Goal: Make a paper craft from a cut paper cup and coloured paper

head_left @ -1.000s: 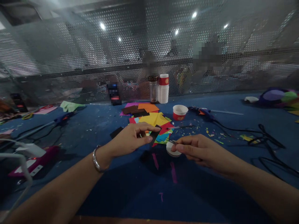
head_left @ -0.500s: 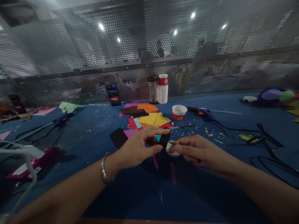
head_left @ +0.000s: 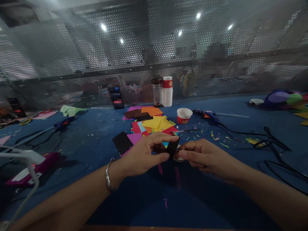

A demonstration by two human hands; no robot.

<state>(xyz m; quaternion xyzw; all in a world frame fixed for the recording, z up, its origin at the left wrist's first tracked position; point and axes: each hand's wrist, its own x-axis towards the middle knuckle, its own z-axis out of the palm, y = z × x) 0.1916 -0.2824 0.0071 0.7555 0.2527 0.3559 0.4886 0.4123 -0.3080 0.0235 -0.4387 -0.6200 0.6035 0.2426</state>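
My left hand [head_left: 147, 153], with a silver bracelet at the wrist, pinches a small piece of black paper [head_left: 172, 148] between thumb and fingers. It is held upright above the table. Close on its right, my right hand [head_left: 201, 157] is closed in a pinch on a thin dark strip [head_left: 178, 149], mostly hidden by the fingers and the paper. Whether the strip touches the paper I cannot tell. Partly covered by both hands, a round white object [head_left: 179, 157] lies behind and below them.
Coloured paper sheets [head_left: 157, 123] and a black sheet [head_left: 122, 142] lie beyond my hands. Behind are a paper cup [head_left: 184, 116], stacked cups [head_left: 167, 91] and a glass jar [head_left: 157, 93]. A glue gun [head_left: 209, 116] with a black cord lies right; a magenta power strip [head_left: 36, 168] left.
The black paper has turned and shifted slightly right, toward my right hand. The thin dark strip, plainly visible before, is now mostly hidden. My right hand has hardly moved.
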